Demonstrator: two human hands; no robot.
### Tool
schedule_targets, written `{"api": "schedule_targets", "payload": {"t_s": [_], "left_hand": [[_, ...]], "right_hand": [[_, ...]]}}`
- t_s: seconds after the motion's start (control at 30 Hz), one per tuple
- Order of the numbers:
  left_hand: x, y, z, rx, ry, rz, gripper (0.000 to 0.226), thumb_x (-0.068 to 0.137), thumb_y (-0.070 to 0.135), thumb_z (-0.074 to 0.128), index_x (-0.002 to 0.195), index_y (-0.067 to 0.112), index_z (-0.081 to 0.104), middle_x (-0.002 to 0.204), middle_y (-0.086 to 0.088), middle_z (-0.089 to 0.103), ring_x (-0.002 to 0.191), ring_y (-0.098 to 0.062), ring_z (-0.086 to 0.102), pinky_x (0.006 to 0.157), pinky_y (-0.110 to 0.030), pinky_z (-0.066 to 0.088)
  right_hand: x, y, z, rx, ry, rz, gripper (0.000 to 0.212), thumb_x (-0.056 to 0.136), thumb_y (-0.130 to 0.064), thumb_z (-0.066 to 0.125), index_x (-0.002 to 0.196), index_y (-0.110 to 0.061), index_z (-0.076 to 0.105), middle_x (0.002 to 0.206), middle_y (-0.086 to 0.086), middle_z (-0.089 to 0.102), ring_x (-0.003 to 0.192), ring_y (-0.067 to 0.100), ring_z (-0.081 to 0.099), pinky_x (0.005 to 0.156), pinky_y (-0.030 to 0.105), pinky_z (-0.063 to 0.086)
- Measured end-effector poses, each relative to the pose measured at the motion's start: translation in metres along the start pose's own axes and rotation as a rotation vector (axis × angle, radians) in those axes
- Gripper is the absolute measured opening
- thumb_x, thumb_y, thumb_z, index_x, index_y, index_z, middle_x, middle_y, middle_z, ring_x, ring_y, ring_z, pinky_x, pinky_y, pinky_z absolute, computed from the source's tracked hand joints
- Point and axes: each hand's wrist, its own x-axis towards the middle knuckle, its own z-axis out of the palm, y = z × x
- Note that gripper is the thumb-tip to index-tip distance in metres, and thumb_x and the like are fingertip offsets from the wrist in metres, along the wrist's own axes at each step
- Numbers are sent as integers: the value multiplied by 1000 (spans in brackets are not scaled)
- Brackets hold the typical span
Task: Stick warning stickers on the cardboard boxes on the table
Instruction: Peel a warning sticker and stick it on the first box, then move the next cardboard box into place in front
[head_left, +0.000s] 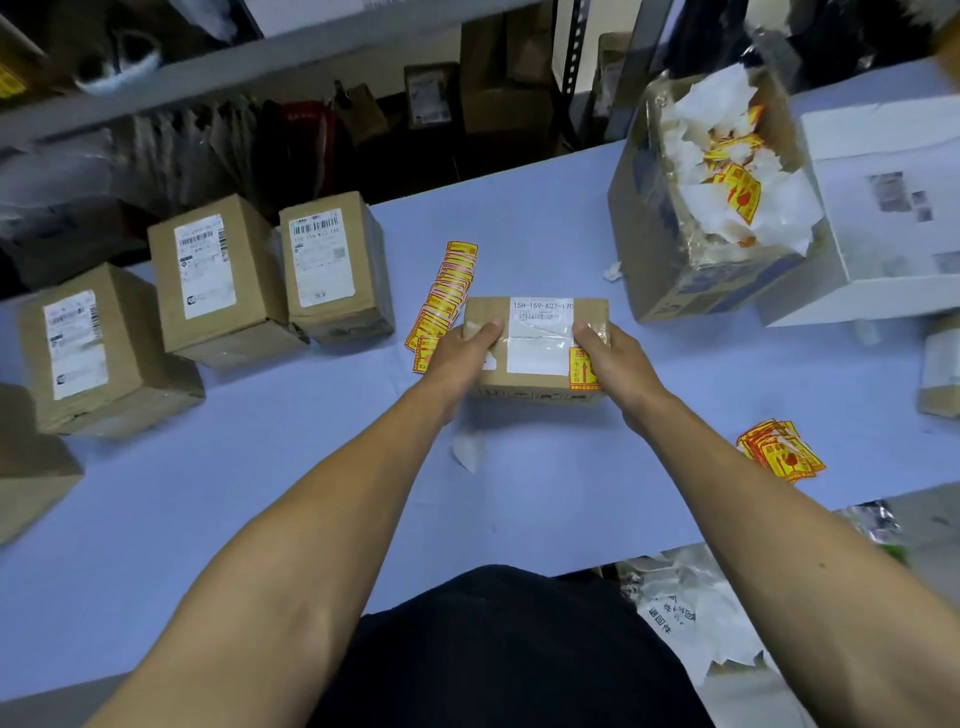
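Note:
A small cardboard box (537, 312) with a white label lies in the middle of the pale blue table (260, 493). My left hand (460, 356) grips its left side and my right hand (615, 364) grips its right side. A yellow and red warning sticker (581, 371) is on the box's top near my right hand, partly hidden by it. A strip of warning stickers (441, 301) lies just left of the box. Another small pile of stickers (782, 452) lies to the right, near the table's front edge.
Three labelled cardboard boxes (78, 348) (215, 275) (332, 265) stand in a row at the left. An open carton of peeled sticker backings (711, 192) and a white box (883, 218) stand at the back right. Shelves rise behind the table.

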Motion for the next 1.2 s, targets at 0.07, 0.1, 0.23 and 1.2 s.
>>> {"api": "schedule_targets", "payload": {"t_s": [0.07, 0.1, 0.23, 1.2], "left_hand": [[1, -1, -1, 19, -15, 6, 16, 95, 44, 59, 88, 30, 62, 96, 10, 71, 97, -15, 67, 90, -32, 50], [1, -1, -2, 23, -20, 12, 16, 95, 44, 58, 88, 31, 62, 96, 10, 71, 96, -14, 67, 89, -31, 50], [-2, 1, -3, 40, -32, 38, 18, 95, 44, 59, 94, 28, 64, 103, 4, 73, 96, -15, 68, 84, -30, 53], [-76, -17, -279, 1264, 482, 459, 70, 96, 58, 40, 154, 22, 26, 166, -10, 12, 153, -33, -1, 118, -60, 7]], "right_hand": [[1, 2, 0, -8, 2, -9, 39, 92, -56, 50, 121, -33, 62, 112, -9, 71, 103, 13, 68, 93, 34, 52], [1, 2, 0, -6, 4, -12, 39, 91, -57, 50, 120, -33, 62, 112, -9, 71, 103, 13, 67, 94, 35, 52], [-2, 1, 0, -7, 2, -6, 36, 93, -56, 51, 118, -34, 62, 112, -9, 71, 104, 14, 67, 90, 33, 51], [-70, -131, 218, -1182, 18, -839, 66, 96, -41, 52, 153, -15, 32, 160, 17, 28, 148, 36, 23, 118, 46, 24]]}}
